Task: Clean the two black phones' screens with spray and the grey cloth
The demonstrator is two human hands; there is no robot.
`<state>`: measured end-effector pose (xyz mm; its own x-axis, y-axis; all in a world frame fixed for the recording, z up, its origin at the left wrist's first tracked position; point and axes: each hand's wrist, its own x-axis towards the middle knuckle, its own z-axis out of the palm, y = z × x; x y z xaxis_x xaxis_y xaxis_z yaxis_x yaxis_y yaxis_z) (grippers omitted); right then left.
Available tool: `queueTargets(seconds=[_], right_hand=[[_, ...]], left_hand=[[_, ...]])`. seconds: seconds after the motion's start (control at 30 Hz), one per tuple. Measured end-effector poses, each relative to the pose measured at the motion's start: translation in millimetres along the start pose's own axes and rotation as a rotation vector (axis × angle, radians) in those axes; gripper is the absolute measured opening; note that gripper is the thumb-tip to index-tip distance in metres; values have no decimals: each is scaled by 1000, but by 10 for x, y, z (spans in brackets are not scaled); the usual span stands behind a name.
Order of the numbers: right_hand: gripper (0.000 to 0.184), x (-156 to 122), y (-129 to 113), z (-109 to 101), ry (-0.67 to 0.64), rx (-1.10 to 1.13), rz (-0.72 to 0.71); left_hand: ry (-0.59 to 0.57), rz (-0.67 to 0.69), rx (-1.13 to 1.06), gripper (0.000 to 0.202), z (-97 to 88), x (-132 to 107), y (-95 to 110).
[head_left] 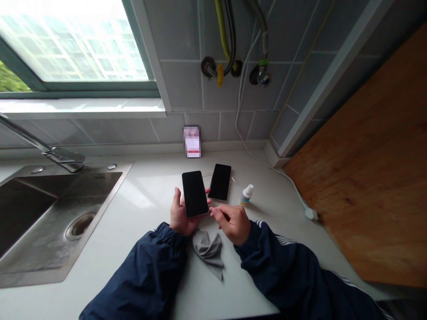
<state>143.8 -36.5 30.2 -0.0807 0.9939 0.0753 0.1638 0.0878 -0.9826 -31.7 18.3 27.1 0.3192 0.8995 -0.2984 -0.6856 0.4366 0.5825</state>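
Sleeves: navy track jacket sleeves [140, 275] fill the bottom of the frame, white stripes on the right arm.

Left hand: left hand [180, 215] closed around a black smartphone [195, 194], palm under it, one fingertip curling around the far edge.

Right hand: right hand [231, 224] just beside the lower right corner of that phone, fingers [213, 211] pinched together; cannot tell if anything thin sits in the pinch.

Held phone: lifted off the surface at center, black screen up, tilted toward the camera, pale edge showing.

Other phone: second smartphone [219, 182] lies screen up on the tabletop [140, 209], just past the held phone, near the left-hand fingertip.

Cloth: crumpled gray cloth [209, 251] on the tabletop below the hands, between the forearms.

Bottle: small white dropper bottle [247, 194] lying right of the second phone, near the right hand.

Sink: stainless steel sink [43, 222] set into the tabletop at left, drain [79, 226] visible, faucet [63, 158] above it at left.

Back wall: gray tile wall [180, 84] at top center with hoses [230, 35]; blurred card [192, 142] stands against it behind the phones.

Window: bright window [73, 40] at upper left.

Right side: white cable [283, 175] runs down the wall and across the tabletop to a plug [311, 214], next to a wooden board [360, 151].
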Motion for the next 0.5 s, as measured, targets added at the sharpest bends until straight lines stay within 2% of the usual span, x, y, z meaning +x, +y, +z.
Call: queueTargets(seconds=[0.03, 0.1, 0.17, 0.23, 0.3, 0.33, 0.43, 0.5], right_hand=[[38, -33, -42, -70, 19, -37, -60], [33, -86, -105, -233, 106, -253, -305], [35, -102, -124, -416, 306, -373, -450], [38, -65, -87, -598, 514, -383, -514], [36, 18, 2, -756, 673, -321, -521], [35, 67, 60, -821, 711, -293, -478], [33, 194, 237, -943, 671, -290, -341], [44, 236, 321, -965, 588, -324, -298]], left_hand=[[-6, 2, 11, 79, -1, 1, -2], [-22, 4, 36, 81, -4, 4, -11], [-40, 8, 57, 81, -7, 6, -21], [-52, 14, 68, 80, -9, 8, -25], [-56, 16, 74, 79, -9, 8, -22], [-56, 16, 75, 79, -9, 8, -19], [-57, 14, 77, 79, -12, 2, -13], [-60, 15, 83, 80, -12, -7, -15]])
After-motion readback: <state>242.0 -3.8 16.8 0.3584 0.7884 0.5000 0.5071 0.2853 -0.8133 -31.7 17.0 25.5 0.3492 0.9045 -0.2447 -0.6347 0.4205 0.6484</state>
